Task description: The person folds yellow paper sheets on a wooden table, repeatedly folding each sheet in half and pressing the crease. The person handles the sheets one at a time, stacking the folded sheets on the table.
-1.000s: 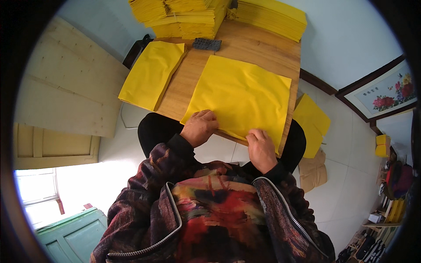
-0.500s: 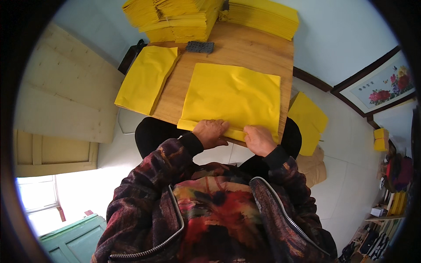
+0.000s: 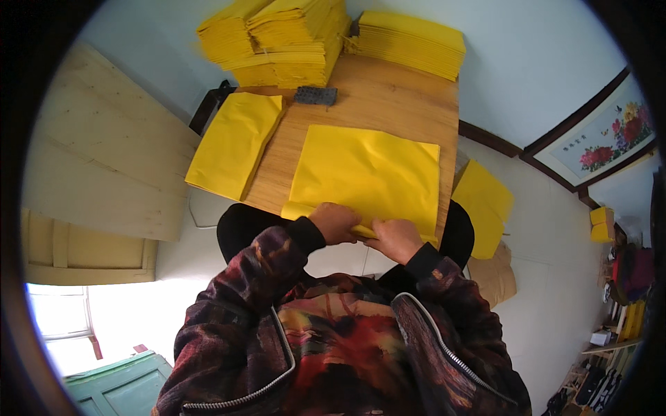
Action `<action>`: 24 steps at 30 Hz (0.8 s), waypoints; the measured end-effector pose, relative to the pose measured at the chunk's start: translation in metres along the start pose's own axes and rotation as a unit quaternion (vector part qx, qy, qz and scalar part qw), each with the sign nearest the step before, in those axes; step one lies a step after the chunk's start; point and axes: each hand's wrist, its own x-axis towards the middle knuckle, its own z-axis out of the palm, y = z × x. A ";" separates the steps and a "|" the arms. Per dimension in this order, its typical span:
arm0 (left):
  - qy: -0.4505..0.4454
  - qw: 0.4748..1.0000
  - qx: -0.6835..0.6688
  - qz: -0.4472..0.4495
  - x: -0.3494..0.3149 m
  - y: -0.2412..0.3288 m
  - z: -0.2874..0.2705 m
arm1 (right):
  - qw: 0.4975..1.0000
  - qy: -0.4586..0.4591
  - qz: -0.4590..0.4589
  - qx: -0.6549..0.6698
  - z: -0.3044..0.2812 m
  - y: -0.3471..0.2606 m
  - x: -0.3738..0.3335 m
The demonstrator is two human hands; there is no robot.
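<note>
While the person (image 3: pixel 329 347), in a dark patterned jacket, fills the lower centre of the frame, a pale wooden board (image 3: pixel 104 152) leans along the left side. Next in size comes the brown wooden desk (image 3: pixel 395 97), reaching from the centre up to the top. On its near part, just right of the frame's centre, lies the yellow sheet (image 3: pixel 368 173), mostly flat with slight ripples, its near edge turned up in a narrow fold along the desk's front. At the top, left of centre, stands a tall yellow stack (image 3: pixel 288 45); just right of it sits a lower yellow stack (image 3: pixel 409 45). A folded yellow pile (image 3: pixel 238 142) lies at the desk's left side, apart from the sheet. Right of the desk, a yellow piece (image 3: pixel 485 208) rests beside brown paper (image 3: pixel 496 277) low down.

Smaller are the hands, close together at the sheet's near edge. The left hand (image 3: pixel 336 223) has its grip curled closed on the fold; the right hand (image 3: pixel 397 239) has its grip closed on it too, fingertips hidden. Smallest is a dark grey block (image 3: pixel 316 96) below the tall stack.
</note>
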 end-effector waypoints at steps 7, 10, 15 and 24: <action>0.100 0.993 -0.018 -0.053 -0.009 0.009 0.008 | 0.987 -0.088 -0.051 0.126 -0.022 0.025 0.018; -0.013 0.997 -0.010 -0.071 0.001 0.003 -0.003 | 0.995 0.067 -0.069 -0.035 -0.010 0.010 0.007; -0.068 0.998 0.005 -0.017 0.013 -0.008 -0.018 | 1.000 0.006 0.003 0.010 -0.005 0.002 0.006; -0.011 0.996 0.007 -0.085 0.005 -0.009 -0.004 | 0.999 0.022 -0.041 -0.010 -0.024 0.005 0.007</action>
